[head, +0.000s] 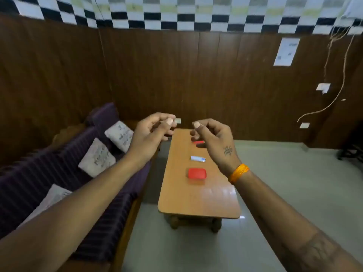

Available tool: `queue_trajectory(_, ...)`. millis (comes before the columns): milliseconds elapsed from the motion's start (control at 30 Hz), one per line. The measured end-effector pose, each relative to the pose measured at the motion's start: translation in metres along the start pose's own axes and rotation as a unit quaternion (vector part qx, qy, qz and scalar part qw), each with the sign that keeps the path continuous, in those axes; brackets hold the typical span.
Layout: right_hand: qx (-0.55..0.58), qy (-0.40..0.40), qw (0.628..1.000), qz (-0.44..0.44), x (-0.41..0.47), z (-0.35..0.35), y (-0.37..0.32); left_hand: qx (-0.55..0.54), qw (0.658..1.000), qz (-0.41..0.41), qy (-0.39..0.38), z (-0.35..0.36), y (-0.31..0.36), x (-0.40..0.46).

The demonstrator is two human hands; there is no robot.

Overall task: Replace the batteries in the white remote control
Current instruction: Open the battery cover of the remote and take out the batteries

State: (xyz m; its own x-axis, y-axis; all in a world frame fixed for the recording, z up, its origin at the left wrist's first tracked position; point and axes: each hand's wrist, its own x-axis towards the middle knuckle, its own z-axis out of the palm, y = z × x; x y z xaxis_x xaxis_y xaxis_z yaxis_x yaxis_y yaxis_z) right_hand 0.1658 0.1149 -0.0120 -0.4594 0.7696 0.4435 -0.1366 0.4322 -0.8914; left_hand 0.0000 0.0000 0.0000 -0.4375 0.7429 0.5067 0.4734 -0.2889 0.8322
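The white remote control (197, 158) lies across the middle of a small wooden table (198, 201). Nearer to me on the table sits a small box with a red lid (197, 173). A thin red object (198, 142) lies farther back, partly hidden behind my right hand. Both my arms are stretched out, high above the table. My left hand (152, 132) and my right hand (213, 138) are held with fingers loosely curled and nothing in them. My right wrist wears an orange thread band.
A dark purple sofa (64, 185) with several pale cushions (97, 158) runs along the left of the table. Brown wood panelling covers the wall behind. Loose cables (341, 75) hang at the right wall. Grey floor lies to the right and in front.
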Motion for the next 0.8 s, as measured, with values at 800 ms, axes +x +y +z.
queue_trajectory(800, -0.032, 0.104, 0.982, 0.156, 0.224, 0.127, 0.251, -0.055, 0.983, -0.163, -0.065, -0.021, -0.304, 0.246)
